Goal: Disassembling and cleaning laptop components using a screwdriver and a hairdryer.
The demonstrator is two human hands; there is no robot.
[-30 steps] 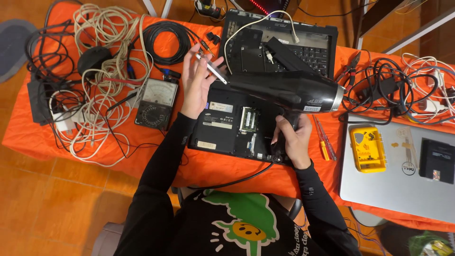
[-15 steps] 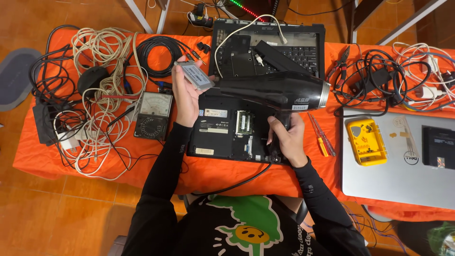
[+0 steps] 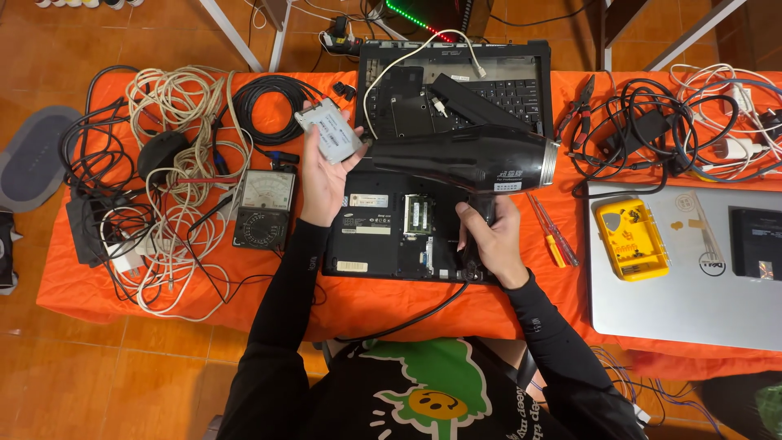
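My left hand (image 3: 323, 181) holds a flat grey rectangular drive (image 3: 329, 130) above the left edge of an upturned black laptop (image 3: 383, 236), whose underside compartment shows green memory boards. My right hand (image 3: 490, 238) grips the handle of a black hair dryer (image 3: 464, 161), which lies across the laptop with its nozzle pointing left toward the drive. The dryer's black cord runs down off the table's front edge.
The table has an orange cloth (image 3: 204, 297). An analog multimeter (image 3: 263, 208) and tangled white and black cables (image 3: 175, 155) lie at left. A dismantled laptop base (image 3: 456, 85) sits behind. At right are screwdrivers (image 3: 552, 236), a yellow meter (image 3: 629, 238) on a silver laptop (image 3: 692, 285), pliers and more cables.
My left hand turned the drive from edge-on to flat face up and lowered it beside the dryer nozzle. The right hand keeps its grip on the dryer.
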